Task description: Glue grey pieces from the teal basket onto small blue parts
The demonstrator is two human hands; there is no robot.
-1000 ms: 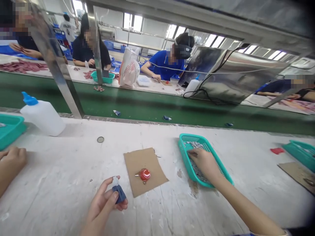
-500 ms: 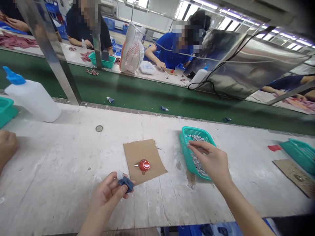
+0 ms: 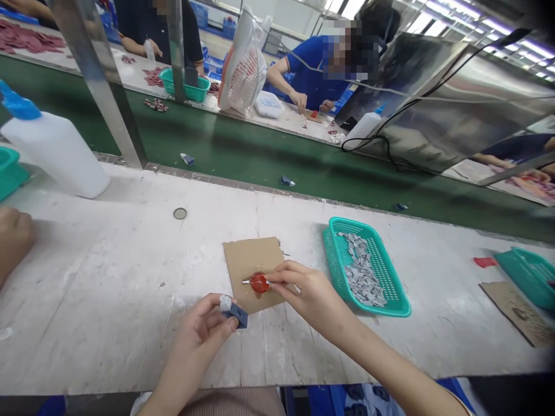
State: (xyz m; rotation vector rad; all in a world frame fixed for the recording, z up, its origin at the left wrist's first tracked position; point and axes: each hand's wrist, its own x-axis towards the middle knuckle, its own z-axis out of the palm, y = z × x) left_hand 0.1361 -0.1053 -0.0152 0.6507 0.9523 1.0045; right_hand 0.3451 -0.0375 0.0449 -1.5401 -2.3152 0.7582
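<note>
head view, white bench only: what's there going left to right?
White squeeze bottle → bottle cap → left hand holding a small blue part → red cap on the cardboard → right hand → teal basket of grey pieces → red piece

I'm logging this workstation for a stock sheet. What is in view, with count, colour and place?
blue part: one, dark blue with a pale tip, in the left hand's fingers
red cap: one, red, on the cardboard
cardboard: one, brown, flat on the bench
basket: one, teal, right of the cardboard
grey pieces: many, grey, inside the basket
bottle: one, white with blue cap, far left
bottle cap: one, metal, on the bench
conveyor belt: one, green, behind the bench
co-worker's hand: one, left edge
left hand: holds the blue part
right hand: fingertips at the red cap
</note>
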